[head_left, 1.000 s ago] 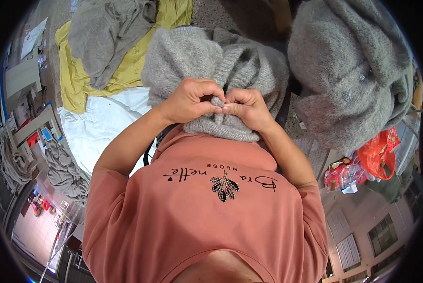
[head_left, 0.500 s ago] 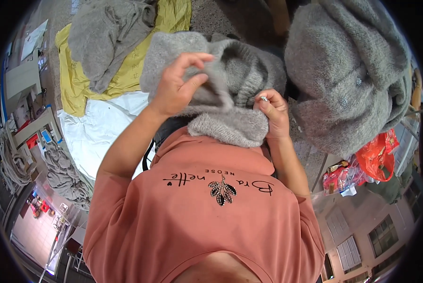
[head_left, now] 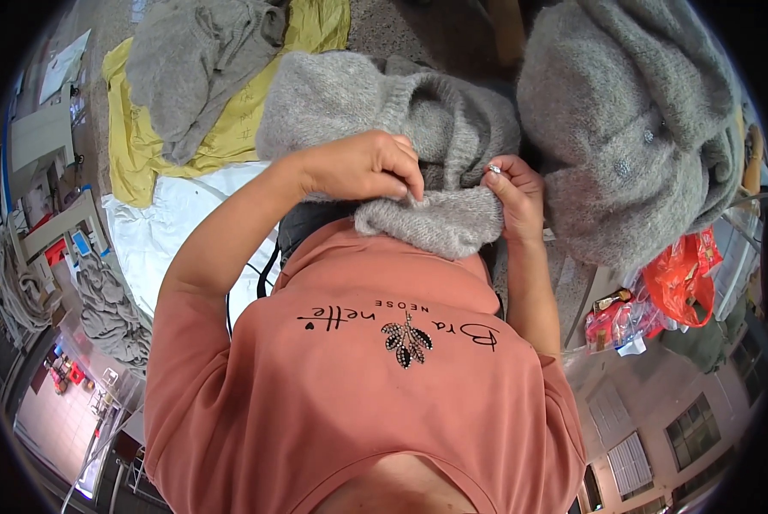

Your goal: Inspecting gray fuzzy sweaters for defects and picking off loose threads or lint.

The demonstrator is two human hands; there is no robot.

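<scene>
item: grey knit garment (head_left: 328, 96), bunched in front of the person, its folded edge (head_left: 452, 224) drawn up against the belly of the salmon shirt (head_left: 384, 403)

left hand (head_left: 367, 164): fingers bent, thumb and fingertips pinching knit at the upper rim of that edge

right hand (head_left: 519, 193): thumb and forefinger clamped on a small silvery piece (head_left: 494, 169), too small here to tell its kind; palm side just against the edge's right end

relation: folded edge runs left to right, long axis across the body, bridging the two hands; silvery piece above its right end, to the right of the left fingertips and apart from them, so the right hand is nearer

surroundings: second grey knit (head_left: 624, 103) with sparkling ornaments (head_left: 622, 168), right; grey knitwear (head_left: 187, 77) on yellow sheeting (head_left: 131, 163), upper left; white sheeting (head_left: 174, 231), left; red plastic bag (head_left: 679, 278), far right
</scene>
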